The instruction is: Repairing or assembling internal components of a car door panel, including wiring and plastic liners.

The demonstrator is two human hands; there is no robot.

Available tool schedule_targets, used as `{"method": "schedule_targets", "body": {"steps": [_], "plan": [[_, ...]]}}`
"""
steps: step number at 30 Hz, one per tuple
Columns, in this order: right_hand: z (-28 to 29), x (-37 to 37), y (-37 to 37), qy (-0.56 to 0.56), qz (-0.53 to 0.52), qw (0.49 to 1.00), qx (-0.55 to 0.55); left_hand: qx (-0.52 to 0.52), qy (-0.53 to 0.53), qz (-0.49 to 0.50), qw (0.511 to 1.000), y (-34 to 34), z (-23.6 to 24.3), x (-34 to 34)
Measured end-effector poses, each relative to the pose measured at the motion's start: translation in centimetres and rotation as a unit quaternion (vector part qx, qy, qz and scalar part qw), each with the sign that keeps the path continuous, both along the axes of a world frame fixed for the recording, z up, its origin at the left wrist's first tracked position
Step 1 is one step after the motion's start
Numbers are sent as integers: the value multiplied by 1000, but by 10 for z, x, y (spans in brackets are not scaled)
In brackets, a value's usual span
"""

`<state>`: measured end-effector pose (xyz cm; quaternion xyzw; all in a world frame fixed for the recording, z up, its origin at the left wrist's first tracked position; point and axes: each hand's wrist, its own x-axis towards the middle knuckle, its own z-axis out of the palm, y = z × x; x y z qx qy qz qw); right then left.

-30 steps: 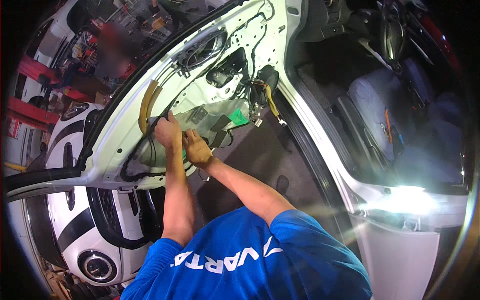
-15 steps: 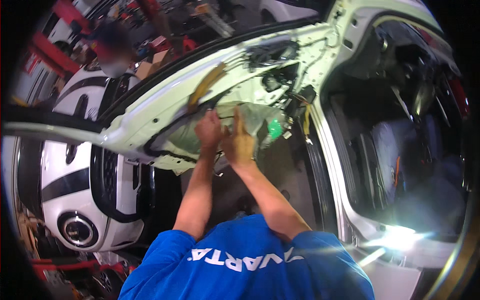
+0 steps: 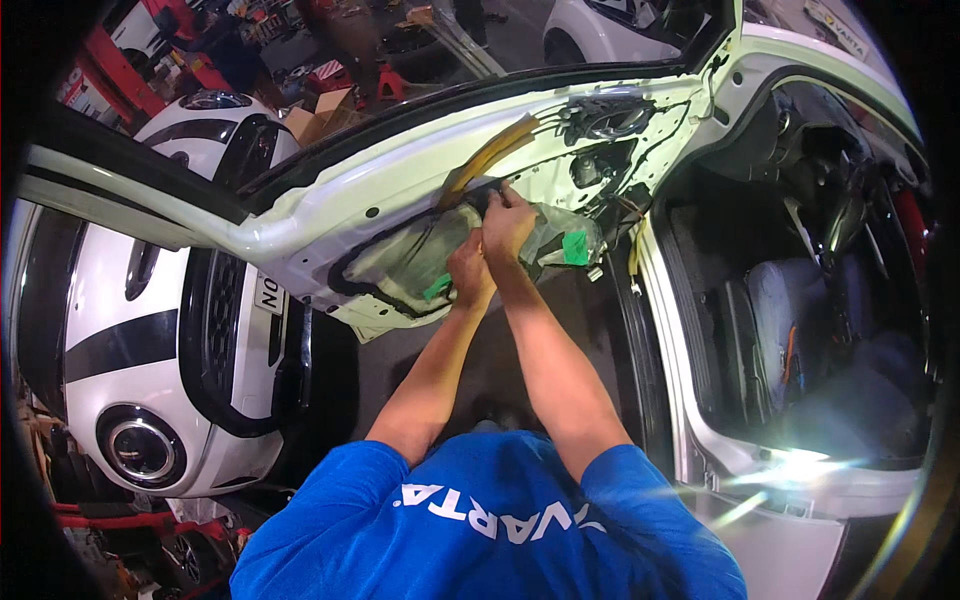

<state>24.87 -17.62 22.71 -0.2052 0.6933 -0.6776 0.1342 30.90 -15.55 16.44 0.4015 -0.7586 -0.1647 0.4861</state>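
Note:
A car door stands open with its bare white inner panel (image 3: 300, 235) facing me. A translucent plastic sheet (image 3: 400, 262) covers the lower opening, edged by a black sealant strip (image 3: 345, 262). Green tape (image 3: 575, 247) sticks to its right end, and another green piece sits near its lower left. My right hand (image 3: 510, 225) is closed at the sheet's upper edge, fingertips against the black strip. Just below and left, my left hand (image 3: 468, 268) is closed over the sheet, close against my right wrist; what its fingers hold is hidden.
Yellow-brown tape (image 3: 495, 155) and black wiring (image 3: 615, 118) run along the upper panel. To the right is the car's open doorway with a seat (image 3: 790, 320). A white car (image 3: 130, 330) with black stripes stands close on the left. Cardboard boxes (image 3: 325, 115) lie beyond the door.
My view has shifted, and the door sits farther right in it. My right hand's outstretched finger has bent in at the sheet's upper edge. My left hand now lies lower than the right.

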Motion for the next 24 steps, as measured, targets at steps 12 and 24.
{"method": "schedule_targets", "body": {"steps": [12, 24], "plan": [[-15, 15, 34, 249, 38, 967, 43, -21, -200, 83, 976, -4, -8, -10], [-7, -46, 54, 126, 124, 982, -68, 129, 78, -32, 988, -8, -13, -3]]}}
